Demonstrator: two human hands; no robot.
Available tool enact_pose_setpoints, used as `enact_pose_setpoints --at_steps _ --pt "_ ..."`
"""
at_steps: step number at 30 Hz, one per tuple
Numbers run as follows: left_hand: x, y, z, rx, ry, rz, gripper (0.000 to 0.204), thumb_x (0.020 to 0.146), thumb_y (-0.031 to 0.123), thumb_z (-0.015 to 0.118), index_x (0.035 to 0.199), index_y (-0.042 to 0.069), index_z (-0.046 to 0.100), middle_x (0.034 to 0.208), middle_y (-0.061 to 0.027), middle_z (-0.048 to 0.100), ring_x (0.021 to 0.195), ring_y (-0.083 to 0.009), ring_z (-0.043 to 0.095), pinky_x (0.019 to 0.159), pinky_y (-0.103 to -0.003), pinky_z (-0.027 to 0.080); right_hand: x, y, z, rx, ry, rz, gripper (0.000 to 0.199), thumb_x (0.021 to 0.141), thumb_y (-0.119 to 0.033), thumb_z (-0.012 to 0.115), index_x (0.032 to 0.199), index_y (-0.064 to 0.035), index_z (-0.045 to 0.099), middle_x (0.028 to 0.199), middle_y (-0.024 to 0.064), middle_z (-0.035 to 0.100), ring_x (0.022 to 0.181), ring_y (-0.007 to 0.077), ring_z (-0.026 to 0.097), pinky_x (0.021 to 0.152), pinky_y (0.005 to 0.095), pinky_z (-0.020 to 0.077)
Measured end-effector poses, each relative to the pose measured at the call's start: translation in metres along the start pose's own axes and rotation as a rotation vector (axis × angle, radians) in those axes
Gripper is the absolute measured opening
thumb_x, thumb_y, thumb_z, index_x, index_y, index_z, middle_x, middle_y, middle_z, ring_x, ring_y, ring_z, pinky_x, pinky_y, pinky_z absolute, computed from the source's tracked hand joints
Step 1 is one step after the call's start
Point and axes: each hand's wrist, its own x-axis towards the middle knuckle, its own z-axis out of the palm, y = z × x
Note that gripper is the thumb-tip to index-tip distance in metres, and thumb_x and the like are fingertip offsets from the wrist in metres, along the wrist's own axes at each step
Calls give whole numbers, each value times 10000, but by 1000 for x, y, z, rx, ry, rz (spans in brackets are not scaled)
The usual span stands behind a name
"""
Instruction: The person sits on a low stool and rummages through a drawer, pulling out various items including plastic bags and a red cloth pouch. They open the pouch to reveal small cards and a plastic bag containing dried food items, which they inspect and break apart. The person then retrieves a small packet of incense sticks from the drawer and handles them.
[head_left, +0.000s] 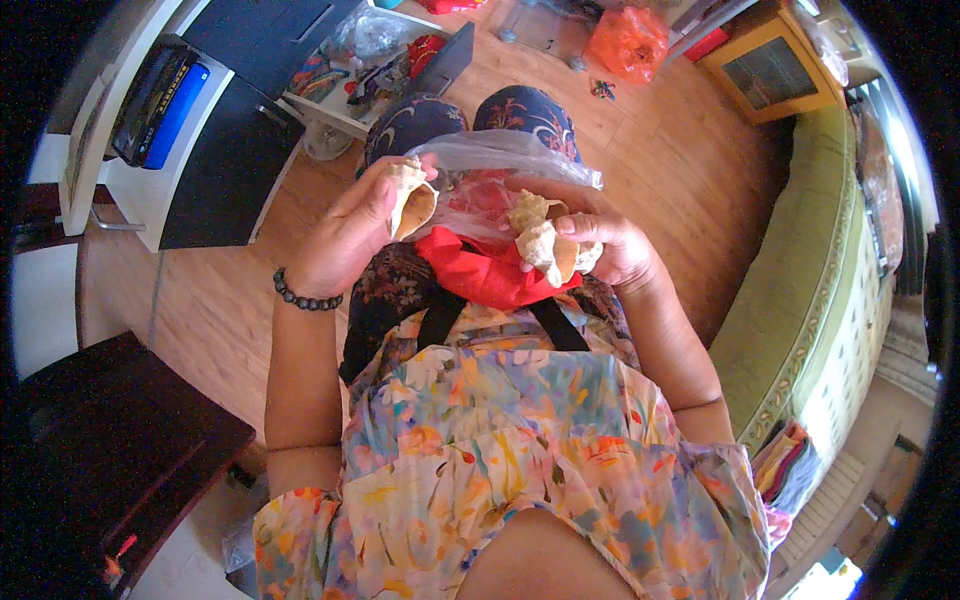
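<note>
My left hand (349,228) is closed around a cream seashell (411,201) with its tan opening facing right. In my right hand (622,245) are knobbly whitish seashells (541,246), bunched together with the thumb pressed on them; their exact number is hard to make out. Between and beyond the hands, a clear plastic bag (520,158) lies across my lap, with something reddish showing through it. A bright red cloth or bag (478,272) sits just below it, partly covered by the shells on the right.
An open drawer (452,70) with assorted items juts out ahead on the left, beside a dark-fronted cabinet (232,160). A dark brown chair or stool (130,430) stands at lower left. A green-covered bed (780,250) runs along the right. An orange plastic bag (628,46) rests on the wooden floor.
</note>
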Motion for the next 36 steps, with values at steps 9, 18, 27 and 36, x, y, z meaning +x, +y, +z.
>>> enact_pose_setpoints --at_steps 9,18,27,36 --pt "22 5 10 -70 182 151 366 972 263 441 1183 -20 537 1217 -127 559 1106 -203 545 980 -348 400 8 -1 -8 141 3 -112 797 700 -308 680 1332 65 371 1198 226 536 999 298 587 836 346 501" --pt "66 -10 14 -106 103 5 357 915 139 552 1230 -22 499 1128 -80 589 1038 -155 568 910 -297 458 19 -7 -8 404 -15 -206 568 843 -305 580 1298 -5 424 1193 195 557 969 328 601 928 466 454" --pt "67 -17 11 -59 144 -16 397 881 74 563 1263 6 478 1141 -89 574 1047 -171 569 923 -313 474 28 -4 -15 449 148 -218 463 871 -252 569 1247 -7 458 1144 198 571 927 318 599 777 432 520" --pt "62 -13 11 52 45 21 383 860 36 573 1233 29 483 1110 -66 573 1004 -142 571 845 -283 482 34 -4 -15 405 130 -280 361 845 -198 635 1149 -39 524 1068 117 624 932 249 626 703 375 548"
